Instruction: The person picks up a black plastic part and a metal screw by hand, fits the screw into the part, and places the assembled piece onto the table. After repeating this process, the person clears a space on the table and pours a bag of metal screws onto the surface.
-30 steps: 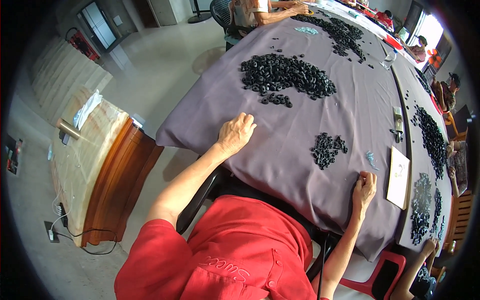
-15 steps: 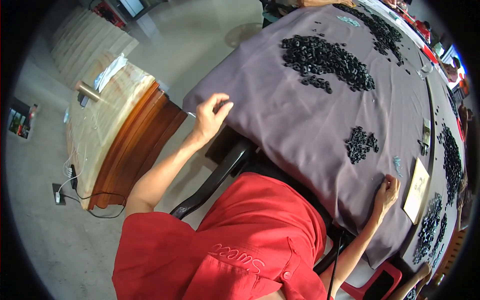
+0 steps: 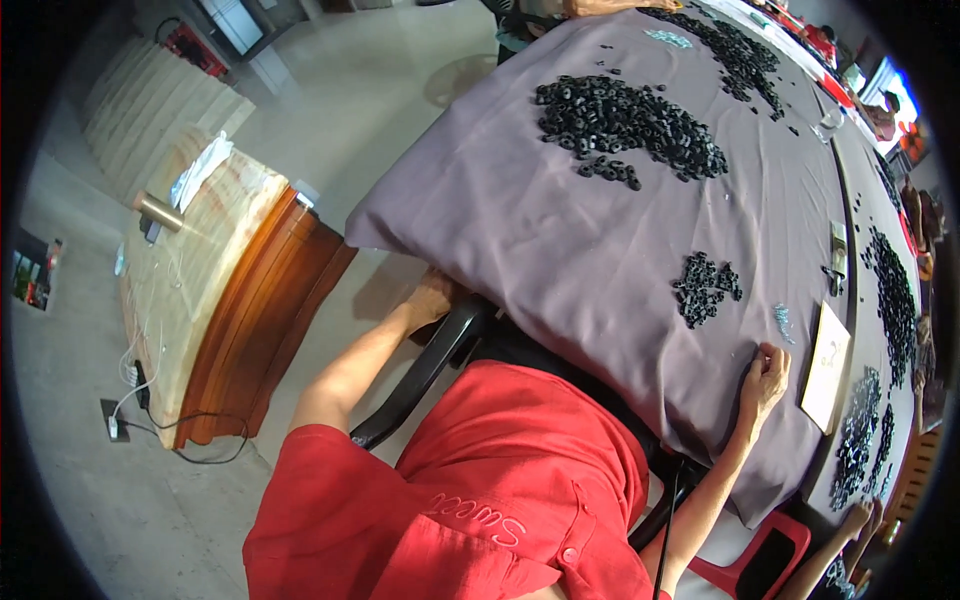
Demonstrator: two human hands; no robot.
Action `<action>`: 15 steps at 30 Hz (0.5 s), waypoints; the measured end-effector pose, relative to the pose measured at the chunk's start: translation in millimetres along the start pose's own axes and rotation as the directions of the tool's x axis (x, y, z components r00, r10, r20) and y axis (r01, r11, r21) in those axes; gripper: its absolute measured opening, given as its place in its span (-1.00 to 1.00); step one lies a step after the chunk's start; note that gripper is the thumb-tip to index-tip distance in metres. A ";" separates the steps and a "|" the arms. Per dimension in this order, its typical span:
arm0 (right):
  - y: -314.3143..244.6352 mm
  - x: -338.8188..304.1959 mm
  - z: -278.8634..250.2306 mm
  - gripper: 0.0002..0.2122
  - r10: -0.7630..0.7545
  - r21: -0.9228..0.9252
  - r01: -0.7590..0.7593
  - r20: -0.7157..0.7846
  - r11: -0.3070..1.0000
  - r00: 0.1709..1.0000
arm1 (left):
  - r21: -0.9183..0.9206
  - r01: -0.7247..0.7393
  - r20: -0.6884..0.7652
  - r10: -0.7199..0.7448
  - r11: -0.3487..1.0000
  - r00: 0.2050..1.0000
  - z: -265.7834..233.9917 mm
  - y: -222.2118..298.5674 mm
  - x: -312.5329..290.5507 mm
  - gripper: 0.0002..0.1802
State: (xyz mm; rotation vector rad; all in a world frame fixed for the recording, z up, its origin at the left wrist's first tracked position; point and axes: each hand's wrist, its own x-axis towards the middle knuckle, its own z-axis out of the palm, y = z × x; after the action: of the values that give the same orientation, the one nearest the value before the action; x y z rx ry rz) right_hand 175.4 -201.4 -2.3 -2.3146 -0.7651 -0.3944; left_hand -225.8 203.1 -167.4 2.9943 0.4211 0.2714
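My left hand (image 3: 432, 297) is down beside the black chair armrest, below the cloth's edge; its fingers are mostly hidden. On the grey-purple tablecloth (image 3: 450, 180), my right hand (image 3: 766, 378) rests with fingers curled toward the thumb, and whatever it holds, if anything, is hidden. Just beyond it lies a cluster of tiny pale blue pieces (image 3: 783, 323). Up and to the left of that is a small pile of black ring-like pieces (image 3: 704, 290). A larger pile of similar black pieces (image 3: 630, 128) spreads farther back.
A pale board (image 3: 826, 368) and a brush-like tool (image 3: 838, 250) lie right of my right hand. More black piles (image 3: 893, 305) run along the right side. Other people's hands (image 3: 862, 520) are at lower right. A wooden counter (image 3: 275, 320) stands at left.
My left hand has dropped from above the cloth's corner to below the table edge beside the armrest. My right hand stays at nearly the same spot on the cloth.
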 end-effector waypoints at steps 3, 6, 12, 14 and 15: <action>-1.3 -1.2 -1.1 -0.89 0.002 -0.012 -0.002 -0.011 1.000 1.000 | -0.117 0.425 0.155 -0.406 0.898 0.901 13.0 4.3 23.5 -0.60; 0.6 -7.9 -10.5 -0.89 0.006 0.020 -0.006 -0.049 1.000 0.999 | 0.112 0.000 -0.001 0.000 0.994 1.000 -7.8 16.4 23.1 -0.61; -1.8 -2.6 2.4 -0.82 0.022 0.088 -0.009 -0.137 0.996 0.990 | -0.367 0.430 0.298 -0.334 0.825 0.894 -39.8 8.0 6.8 -0.81; -6.7 -1.6 -0.2 -0.79 0.095 0.170 -0.066 -0.170 0.983 0.981 | -0.325 0.237 0.201 -0.178 0.915 0.963 -115.6 43.6 21.8 -0.84; -9.7 0.0 -3.0 -0.78 0.107 0.188 -0.062 -0.239 0.980 0.965 | -0.265 0.137 0.177 -0.091 0.954 0.980 -126.2 43.4 22.7 -0.85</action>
State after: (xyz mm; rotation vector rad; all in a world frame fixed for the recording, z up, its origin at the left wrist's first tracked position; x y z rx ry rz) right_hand 169.1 -197.4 4.7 -2.0733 -0.5523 -0.5417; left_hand -217.0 178.0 -34.7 2.6813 0.4927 0.0670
